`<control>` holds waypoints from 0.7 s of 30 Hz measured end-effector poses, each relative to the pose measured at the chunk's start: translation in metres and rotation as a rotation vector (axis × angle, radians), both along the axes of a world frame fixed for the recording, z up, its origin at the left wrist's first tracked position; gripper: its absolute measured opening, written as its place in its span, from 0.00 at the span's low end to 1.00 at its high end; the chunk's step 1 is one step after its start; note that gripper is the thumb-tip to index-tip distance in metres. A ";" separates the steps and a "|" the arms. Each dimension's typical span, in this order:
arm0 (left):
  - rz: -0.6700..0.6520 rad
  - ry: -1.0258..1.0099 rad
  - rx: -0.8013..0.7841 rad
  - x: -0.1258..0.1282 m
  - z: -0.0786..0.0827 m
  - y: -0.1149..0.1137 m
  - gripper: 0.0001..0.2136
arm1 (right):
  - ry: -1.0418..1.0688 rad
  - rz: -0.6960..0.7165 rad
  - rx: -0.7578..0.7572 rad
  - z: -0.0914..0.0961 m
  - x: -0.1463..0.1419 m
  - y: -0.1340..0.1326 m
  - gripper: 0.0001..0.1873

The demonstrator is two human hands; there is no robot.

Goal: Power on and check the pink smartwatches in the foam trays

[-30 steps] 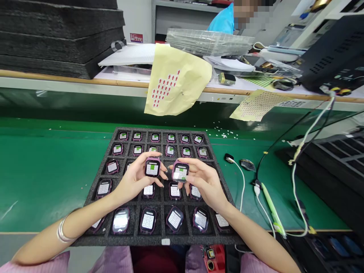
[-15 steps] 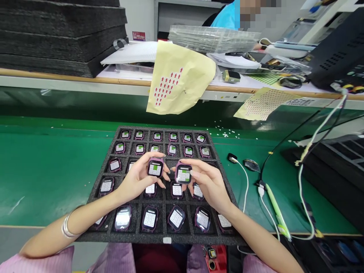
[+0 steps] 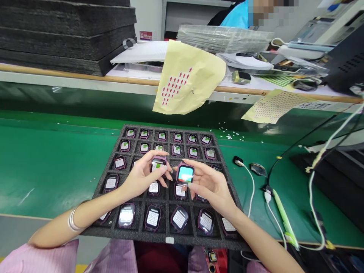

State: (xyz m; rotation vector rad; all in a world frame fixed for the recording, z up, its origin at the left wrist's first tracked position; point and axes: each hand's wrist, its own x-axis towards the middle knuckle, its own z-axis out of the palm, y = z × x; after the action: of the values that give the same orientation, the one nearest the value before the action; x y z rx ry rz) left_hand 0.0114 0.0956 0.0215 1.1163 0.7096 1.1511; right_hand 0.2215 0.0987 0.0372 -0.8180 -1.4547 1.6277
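My left hand [image 3: 148,170] is closed on a purple smartwatch body [image 3: 157,163], its thumb lying over the lit screen, which shows a white grid with a green patch. In my right hand [image 3: 212,184] is a second purple smartwatch body [image 3: 185,174], gripped at its edges; its screen glows cyan with a red strip at the bottom. Both are held just above a black foam tray [image 3: 170,240] divided into compartments. Several more purple watches lie in it, screens up; the back rows show green patches, the front ones such as this watch [image 3: 152,218] show white grids. My hands hide some middle compartments.
Black foam trays [image 3: 65,38] are stacked on the shelf at back left. Yellow sticker sheets [image 3: 189,77] hang over the shelf edge. On the green bench [image 3: 51,163], right of the tray, are white cables [image 3: 251,185], a light-green pen-like tool [image 3: 285,218] and white scraps [image 3: 229,135].
The right watch's screen has switched from the white-and-green grid to cyan and red. My left thumb has moved up onto the left watch's screen. The whole view has shifted slightly.
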 end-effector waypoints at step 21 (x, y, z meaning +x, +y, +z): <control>-0.092 -0.007 0.034 -0.001 -0.002 -0.005 0.27 | -0.086 -0.191 0.036 -0.002 -0.004 0.003 0.12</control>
State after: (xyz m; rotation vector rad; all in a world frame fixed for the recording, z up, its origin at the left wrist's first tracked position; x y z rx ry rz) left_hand 0.0103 0.0908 0.0200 1.1613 0.6286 1.0917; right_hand 0.2175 0.1014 0.0350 -0.9858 -1.4139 1.4356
